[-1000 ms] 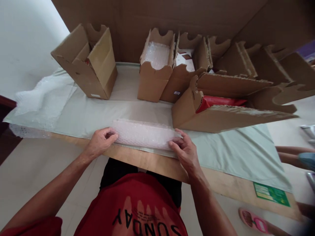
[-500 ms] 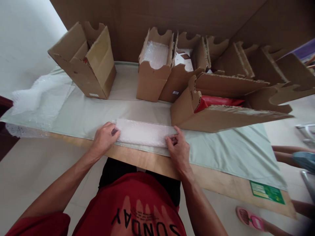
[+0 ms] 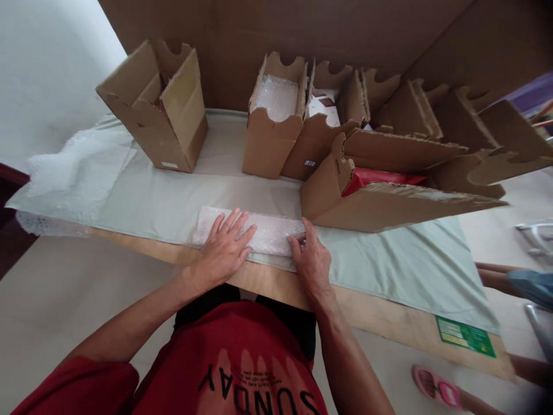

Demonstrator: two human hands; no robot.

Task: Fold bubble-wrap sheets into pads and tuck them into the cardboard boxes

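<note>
Right under the left hand (image 3: 225, 242), here's the bubble wrap (image 3: 272, 233), a long, pale strip lying flat along the near edge of the surface (image 3: 276, 283)! And how far along are we? The strip looks neatly folded, long sides fairly straight, so I'd call the folding largely done. What's left is harder to judge: no tape shows on the part in view, the right end is partly covered, and whether anything sits inside, I can't tell.

Now the hands: the left one is palm down, fingers spread wide, resting across the strip left of its middle and gripping nothing. Over at the other end, the right hand (image 3: 311, 253) is half curled, thumb and fingers close together, and it seems to have that end pinched between them. So the wrap runs from just beyond the left hand's fingers all the way to the right hand's thumb, with a bare stretch between the two.

Just beyond the right hand stands a cardboard box (image 3: 334, 199) with a red packet (image 3: 380, 180) inside, and well out to the left of the left hand, a loose plastic sheet (image 3: 71, 173) spreads over the cloth (image 3: 151, 202).
</note>
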